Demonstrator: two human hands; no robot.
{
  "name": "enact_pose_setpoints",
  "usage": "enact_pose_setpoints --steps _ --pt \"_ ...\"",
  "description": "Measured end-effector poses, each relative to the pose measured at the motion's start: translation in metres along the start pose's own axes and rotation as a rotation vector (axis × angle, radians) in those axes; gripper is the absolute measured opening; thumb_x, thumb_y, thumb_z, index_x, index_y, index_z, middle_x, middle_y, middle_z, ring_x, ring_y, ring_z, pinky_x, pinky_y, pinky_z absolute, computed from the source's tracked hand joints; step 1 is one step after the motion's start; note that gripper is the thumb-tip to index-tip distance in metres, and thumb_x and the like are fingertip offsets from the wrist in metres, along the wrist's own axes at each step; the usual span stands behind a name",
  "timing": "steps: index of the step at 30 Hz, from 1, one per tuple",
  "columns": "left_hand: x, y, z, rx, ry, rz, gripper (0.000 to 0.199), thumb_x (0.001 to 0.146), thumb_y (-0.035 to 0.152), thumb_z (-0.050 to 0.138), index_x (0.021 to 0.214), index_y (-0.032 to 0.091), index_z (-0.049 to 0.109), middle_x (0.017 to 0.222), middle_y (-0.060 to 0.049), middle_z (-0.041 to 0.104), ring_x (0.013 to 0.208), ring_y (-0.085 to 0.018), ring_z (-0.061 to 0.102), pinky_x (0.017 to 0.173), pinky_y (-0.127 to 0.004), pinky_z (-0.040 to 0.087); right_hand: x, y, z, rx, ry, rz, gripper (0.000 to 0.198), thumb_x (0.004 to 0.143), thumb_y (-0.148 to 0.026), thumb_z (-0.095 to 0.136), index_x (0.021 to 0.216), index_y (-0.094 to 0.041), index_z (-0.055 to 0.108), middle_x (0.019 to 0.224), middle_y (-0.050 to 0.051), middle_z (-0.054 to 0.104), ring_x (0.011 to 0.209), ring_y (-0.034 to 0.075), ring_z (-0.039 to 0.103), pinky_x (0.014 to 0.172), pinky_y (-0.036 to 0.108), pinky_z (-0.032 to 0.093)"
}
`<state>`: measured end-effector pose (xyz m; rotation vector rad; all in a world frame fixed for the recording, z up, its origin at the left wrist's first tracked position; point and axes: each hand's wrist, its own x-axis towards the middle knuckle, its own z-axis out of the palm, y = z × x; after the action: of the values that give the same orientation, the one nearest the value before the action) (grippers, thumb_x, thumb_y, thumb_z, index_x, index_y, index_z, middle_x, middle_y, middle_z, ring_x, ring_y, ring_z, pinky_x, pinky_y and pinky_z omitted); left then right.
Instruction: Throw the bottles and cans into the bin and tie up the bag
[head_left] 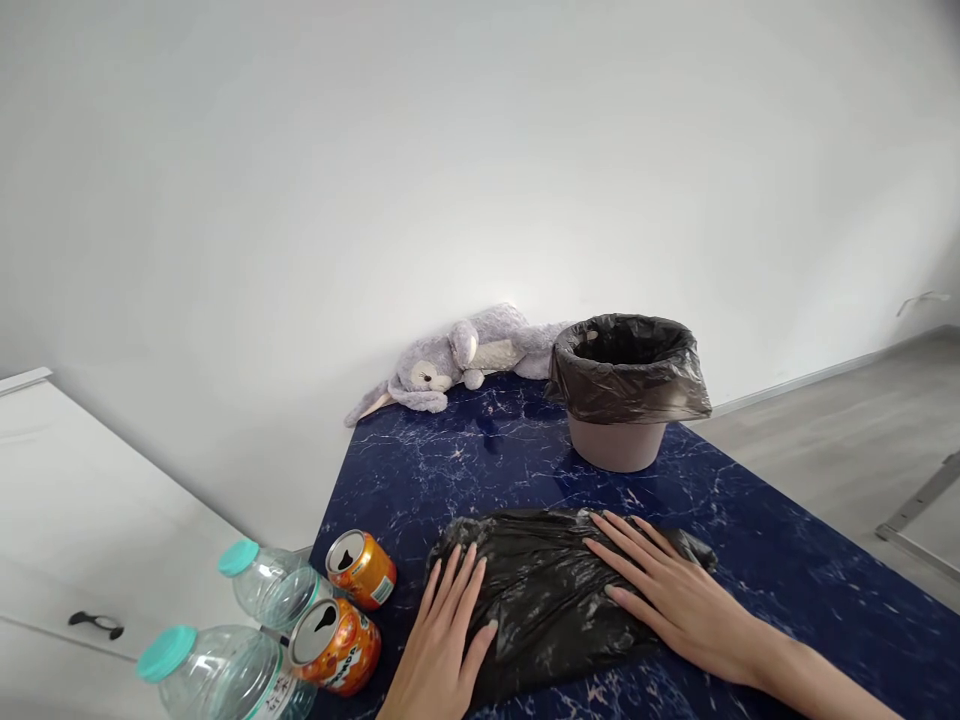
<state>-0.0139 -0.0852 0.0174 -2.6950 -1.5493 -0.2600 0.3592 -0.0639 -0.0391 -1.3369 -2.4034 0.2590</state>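
A black plastic bag (551, 590) lies spread and wrinkled on the dark blue marbled table (442, 460). My left hand (446, 640) rests flat on the bag's left end, fingers stretched out and pointing away from me. On the right part of the bag, my right hand (675, 600) lies flat too, its fingers spread toward the upper left. Neither hand grips anything. Left of my left hand stand two opened orange drink cans, a nearer can (341, 650) and a farther can (364, 572).
Two clear plastic bottles with teal caps, a nearer bottle (217, 670) and a farther bottle (274, 580), stand beside the cans. A bin (619, 445) lined with a black bag stands at the back right. A grey plush rabbit (480, 350) lies against the wall.
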Motion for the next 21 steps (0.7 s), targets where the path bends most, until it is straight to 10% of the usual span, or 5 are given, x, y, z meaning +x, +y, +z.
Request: enact_pose_setpoints --steps 7,10,14,21 --pt "-0.016 -0.008 0.011 -0.071 0.076 -0.047 0.068 0.112 0.031 0.042 0.171 0.038 0.01 0.174 -0.001 0.033 0.159 -0.026 0.034 0.126 -0.056 0.038 0.001 -0.021 -0.018 0.051 0.034 0.039 0.07 0.109 -0.054 0.048 0.17 -0.033 0.022 0.177 0.002 0.02 0.164 0.036 0.014 0.131 0.062 0.025" --pt "-0.019 -0.008 0.009 -0.161 0.184 -0.029 0.062 0.111 0.026 0.041 0.169 0.039 0.024 0.171 0.0 0.04 0.157 -0.025 0.039 0.126 -0.054 0.041 0.01 -0.07 -0.014 0.052 0.089 -0.199 0.063 0.105 -0.046 0.058 0.164 -0.031 0.041 0.17 0.003 0.041 0.16 0.034 0.031 0.132 0.059 0.026" --pt "-0.027 -0.006 0.002 -0.256 0.298 -0.039 0.052 0.109 0.023 0.043 0.159 0.036 0.046 0.165 -0.002 0.051 0.152 -0.025 0.048 0.12 -0.05 0.049 0.034 -0.132 0.021 0.076 0.198 -0.398 0.051 0.097 -0.054 0.07 0.136 -0.022 0.065 0.135 0.007 0.073 0.125 0.03 0.066 0.112 0.047 0.052" --pt "-0.052 0.002 -0.014 -0.255 0.366 -0.072 0.042 0.107 0.02 0.044 0.145 0.035 0.058 0.153 -0.002 0.063 0.139 -0.024 0.062 0.112 -0.04 0.057 0.062 -0.181 0.065 0.042 0.459 -0.238 0.018 0.083 -0.015 0.079 0.08 -0.021 0.062 0.091 0.001 0.075 0.079 0.022 0.069 0.071 0.034 0.053"
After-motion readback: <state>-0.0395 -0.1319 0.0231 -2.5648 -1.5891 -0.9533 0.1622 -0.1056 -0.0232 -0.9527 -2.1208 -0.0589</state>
